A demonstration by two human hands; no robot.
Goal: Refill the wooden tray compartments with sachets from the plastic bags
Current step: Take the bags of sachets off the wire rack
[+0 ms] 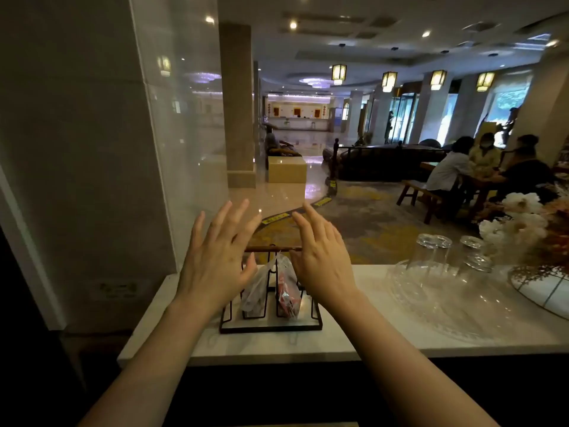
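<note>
A black metal-framed tray [271, 327] with a wooden top handle [271, 249] stands on the white counter [354, 340]. Two plastic bags sit in it: a whitish clear bag [257, 291] on the left and a bag of red sachets [288, 295] on the right. My left hand [217, 257] is raised above the tray's left side with its fingers spread and straight. My right hand [321, 257] is raised over the right side, fingers straight, empty. Both hands hide parts of the tray's ends and compartments.
A clear glass tray [431, 303] with upturned glasses [431, 251] sits to the right on the counter. A flower arrangement [529, 229] on a round stand occupies the far right. A glass panel [172, 134] rises at the left. People sit at a table in the lobby beyond.
</note>
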